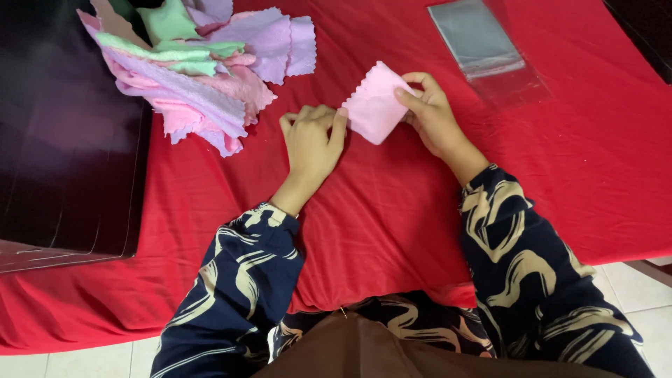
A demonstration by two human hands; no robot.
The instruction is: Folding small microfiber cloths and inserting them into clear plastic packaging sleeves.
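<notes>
The right hand [434, 115] pinches a small pink cloth [374, 103] at its right edge, thumb laid over the top face and fingers curled behind; this grip holds the folded square up off the surface. The left hand [311, 140] meets the cloth at its lower left edge, the thumb pressed against that edge and the remaining fingers curled under the palm, knuckles resting on the red cover [392, 203]. This appears to steady the fold and keep the layers aligned. The cloth has pinked, zigzag edges and sits tilted, one corner pointing toward the person, at about the middle of the worktop.

Toward the far left corner lies a loose pile of cloths [203, 70] of the same kind, in pink, lilac and pale green, overlapping and unfolded, within reach of the left hand. Toward the far right edge lies a flat stack of clear plastic sleeves [479, 38], well apart from both hands. A dark glossy panel [66, 140] lies along the left edge, partly over the red cover. Both forearms wear dark patterned sleeves [521, 259]. Pale floor tiles [630, 294] show below the near edge.
</notes>
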